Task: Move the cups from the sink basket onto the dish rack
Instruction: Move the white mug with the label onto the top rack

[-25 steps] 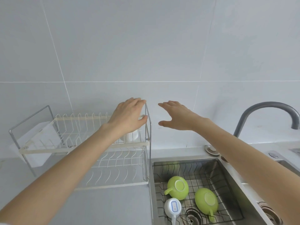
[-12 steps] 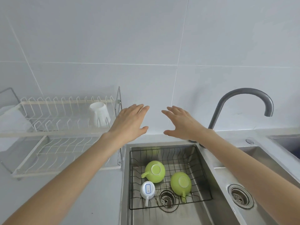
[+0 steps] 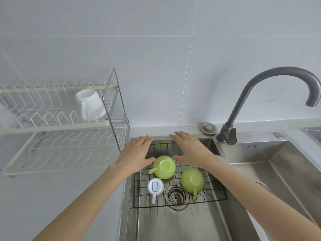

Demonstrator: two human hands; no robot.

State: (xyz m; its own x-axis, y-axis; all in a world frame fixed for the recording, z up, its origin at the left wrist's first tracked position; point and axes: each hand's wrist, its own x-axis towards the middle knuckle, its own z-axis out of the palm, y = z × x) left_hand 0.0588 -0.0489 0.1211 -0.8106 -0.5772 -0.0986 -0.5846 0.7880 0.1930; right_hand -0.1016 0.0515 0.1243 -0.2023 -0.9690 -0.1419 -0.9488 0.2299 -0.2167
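Note:
Three cups lie upside down in the black wire sink basket (image 3: 215,200): a green cup (image 3: 164,166) at the back, a second green cup (image 3: 192,180) to its right, and a small white cup (image 3: 155,187) with a blue mark at the front left. A white cup (image 3: 91,103) stands upside down on the top tier of the white dish rack (image 3: 57,124). My left hand (image 3: 137,152) hovers open just left of the back green cup. My right hand (image 3: 190,150) hovers open just right of it. Neither hand holds anything.
A grey curved faucet (image 3: 271,94) rises at the right behind the steel sink (image 3: 173,221). The drain (image 3: 176,197) sits under the basket. A second sink bowl (image 3: 271,171) lies to the right. The rack's lower tier (image 3: 66,153) holds nothing. White tiled wall behind.
Both hands have dropped from beside the rack down over the sink, flanking the back green cup. The white cup stays on the rack's top tier. The view has tilted down and right.

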